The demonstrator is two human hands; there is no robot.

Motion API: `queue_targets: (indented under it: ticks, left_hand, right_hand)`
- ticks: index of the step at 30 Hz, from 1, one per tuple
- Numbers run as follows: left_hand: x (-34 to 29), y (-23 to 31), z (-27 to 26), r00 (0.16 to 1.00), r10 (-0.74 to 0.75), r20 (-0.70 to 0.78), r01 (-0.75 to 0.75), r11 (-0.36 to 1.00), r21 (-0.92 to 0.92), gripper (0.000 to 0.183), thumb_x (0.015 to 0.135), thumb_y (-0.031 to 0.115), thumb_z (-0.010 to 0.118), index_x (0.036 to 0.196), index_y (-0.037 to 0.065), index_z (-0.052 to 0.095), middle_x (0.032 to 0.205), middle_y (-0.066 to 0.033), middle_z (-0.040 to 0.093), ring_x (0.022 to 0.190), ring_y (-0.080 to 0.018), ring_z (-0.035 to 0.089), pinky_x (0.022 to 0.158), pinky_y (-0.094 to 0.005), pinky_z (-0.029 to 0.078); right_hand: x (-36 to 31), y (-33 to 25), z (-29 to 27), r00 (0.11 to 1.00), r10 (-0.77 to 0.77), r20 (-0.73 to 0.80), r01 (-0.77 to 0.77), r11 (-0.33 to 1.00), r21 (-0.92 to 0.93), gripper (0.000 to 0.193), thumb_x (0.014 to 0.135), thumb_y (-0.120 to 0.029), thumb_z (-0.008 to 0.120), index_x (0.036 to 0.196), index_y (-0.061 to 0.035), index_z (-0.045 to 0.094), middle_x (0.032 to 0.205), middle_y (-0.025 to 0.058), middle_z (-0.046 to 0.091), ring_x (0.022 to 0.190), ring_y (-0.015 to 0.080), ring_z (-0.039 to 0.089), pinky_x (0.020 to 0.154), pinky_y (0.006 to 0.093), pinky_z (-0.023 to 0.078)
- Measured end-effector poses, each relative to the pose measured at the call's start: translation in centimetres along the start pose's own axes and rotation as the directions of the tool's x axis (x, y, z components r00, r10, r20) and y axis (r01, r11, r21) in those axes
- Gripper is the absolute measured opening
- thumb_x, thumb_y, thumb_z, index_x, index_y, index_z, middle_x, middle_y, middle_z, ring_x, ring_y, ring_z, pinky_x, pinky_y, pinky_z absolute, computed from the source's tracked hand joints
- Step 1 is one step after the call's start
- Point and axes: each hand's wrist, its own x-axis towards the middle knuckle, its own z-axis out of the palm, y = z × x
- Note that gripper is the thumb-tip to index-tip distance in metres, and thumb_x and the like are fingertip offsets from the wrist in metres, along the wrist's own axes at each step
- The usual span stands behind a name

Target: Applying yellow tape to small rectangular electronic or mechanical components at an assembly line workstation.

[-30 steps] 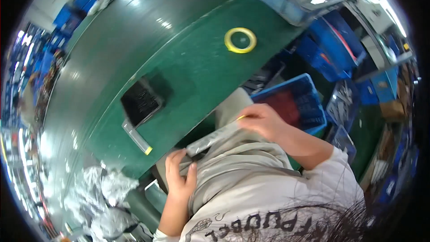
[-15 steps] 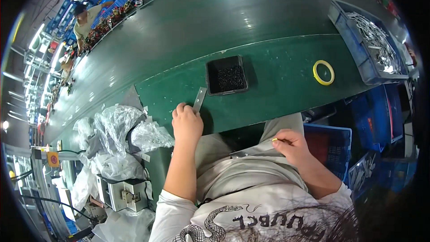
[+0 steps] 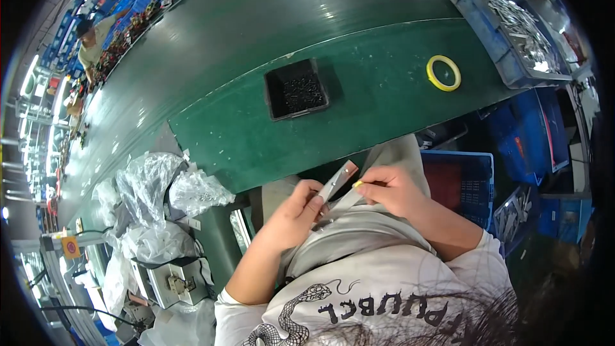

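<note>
Two hands, two strips just below the center of the frame, one strip to each hand. Clasped between thumb and fingers of the left hand (image 3: pixel 296 211): the first strip (image 3: pixel 338 181), slanting up and right, with upper end past the fingertips. Pinched by its upper end in the fingertips of the right hand (image 3: pixel 391 189): the second strip (image 3: pixel 347 200), sloping down and left, just beside the first. Both flat, narrow and grayish; reddish at the top of one, with small round marks, yellow at the end of the other. On the green worktop (image 3: pixel 384 102): one black tray (image 3: pixel 300 114) of small black pieces (image 3: pixel 298 91), upper center; one yellow tape roll (image 3: pixel 432 78) and one bin (image 3: pixel 482 33), heaped with uncountable metal parts (image 3: pixel 516 22), upper right.
</note>
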Motion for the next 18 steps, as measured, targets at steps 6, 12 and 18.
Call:
queue_targets:
  ticks: [6,12,18]
  left_hand:
    - [0.5,-1.3,2.2,0.976,0.206,0.073,-0.216,0.961,0.175,0.043,0.098,0.01,0.064,0.135,-0.001,0.045,0.111,-0.0114,0.059,0.099,-0.0153,0.056,0.086,-0.0281,0.048]
    - [0.0,0.7,3.5,0.999,-0.03,0.041,0.028,0.998,0.052,0.038,0.097,0.002,0.061,0.133,0.001,0.047,0.094,-0.0049,0.06,0.068,-0.0086,0.057,0.057,-0.0243,0.047]
    - [1.0,-0.6,3.9,0.993,0.036,0.108,-0.017,0.985,-0.169,0.033,0.1,-0.001,0.054,0.132,0.002,0.046,0.092,-0.0068,0.061,0.061,-0.0101,0.057,0.054,-0.0249,0.049]
  right_hand:
    - [-0.4,-0.7,0.5,0.983,-0.149,-0.103,0.15,0.989,0.004,0.014,0.094,-0.011,0.071,0.1,0.002,0.072,0.082,0.0024,0.063,0.068,0.0089,0.058,0.06,0.0239,0.046]
    - [0.1,2.3,-0.5,0.741,-0.658,-0.136,0.548,0.709,-0.444,0.022,0.089,-0.013,0.077,0.106,0.0004,0.072,0.12,0.0091,0.057,0.084,0.0128,0.062,0.071,0.0261,0.052]
    - [-0.4,2.3,-1.5,0.954,-0.278,-0.109,0.295,0.934,0.202,0.03,0.096,-0.02,0.071,0.12,-0.0041,0.064,0.107,0.0047,0.063,0.081,0.0108,0.061,0.067,0.0265,0.052]
